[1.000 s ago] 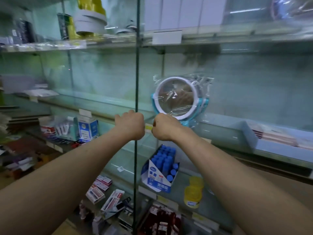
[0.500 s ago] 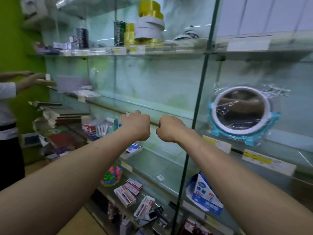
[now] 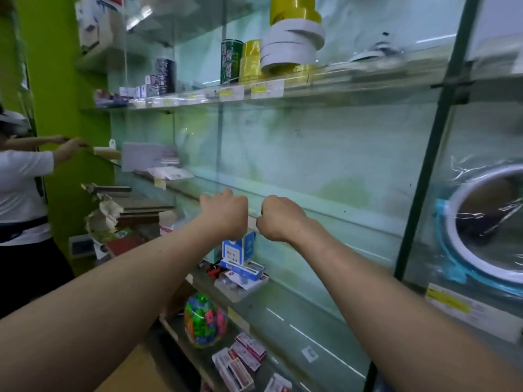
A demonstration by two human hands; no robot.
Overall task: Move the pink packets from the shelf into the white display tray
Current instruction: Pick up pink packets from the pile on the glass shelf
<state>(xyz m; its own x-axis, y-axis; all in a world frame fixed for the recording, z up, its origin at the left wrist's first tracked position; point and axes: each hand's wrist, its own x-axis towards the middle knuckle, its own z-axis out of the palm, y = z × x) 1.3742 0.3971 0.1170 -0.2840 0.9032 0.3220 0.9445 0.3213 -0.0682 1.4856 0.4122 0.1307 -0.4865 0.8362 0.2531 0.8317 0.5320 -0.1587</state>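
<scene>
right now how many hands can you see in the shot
4. The wearer's left hand and right hand, both curled, are before the middle glass shelf. A white-sleeved person's far hand and near hand are at far left. None looks hidden.

The wall (image 3: pixel 56 66) is showing bright green, the tape rolls (image 3: pixel 291 43) yellow and white, the small box (image 3: pixel 239 247) blue and white.

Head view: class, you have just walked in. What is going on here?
A person faces glass shelves with the left hand and right hand raised side by side, curled into fists, nothing visible in either. No goods are being handled yet. At the left, another person reaches onto a shelf.
</scene>
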